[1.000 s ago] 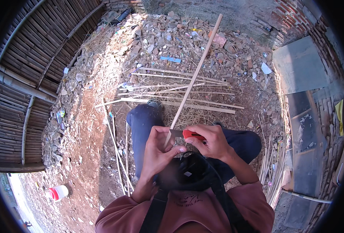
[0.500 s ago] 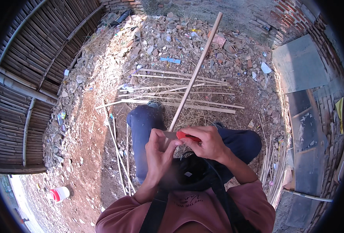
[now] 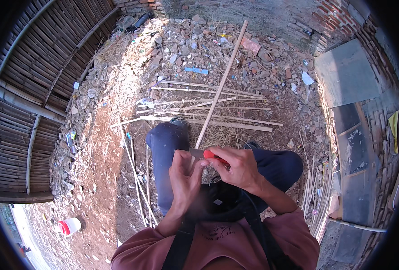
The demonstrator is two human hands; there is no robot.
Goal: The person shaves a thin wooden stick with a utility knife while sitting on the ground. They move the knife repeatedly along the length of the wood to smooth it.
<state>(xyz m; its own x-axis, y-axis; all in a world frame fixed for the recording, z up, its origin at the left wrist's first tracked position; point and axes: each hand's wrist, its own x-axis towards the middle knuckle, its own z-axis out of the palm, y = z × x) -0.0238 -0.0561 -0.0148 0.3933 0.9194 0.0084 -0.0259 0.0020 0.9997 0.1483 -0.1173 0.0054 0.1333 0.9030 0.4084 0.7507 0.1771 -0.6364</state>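
My left hand is closed around the lower end of a long pale bamboo strip, which slants away from me to the upper right. My right hand grips the red handle of a knife. Its grey blade points left and lies against the strip's near end, by my left fingers. My two thumbs come close together below the blade. Where exactly the edge meets the strip is hard to make out.
Several cut bamboo strips lie across dry shavings in front of my knees. More strips stand at the left and right. Stony rubble spreads beyond. A red-and-white container sits at lower left; a bamboo wall rises at left.
The bamboo strip's far end has dropped and swung a little to the left. Both hands stay close together, with the knife handle tilted slightly differently.
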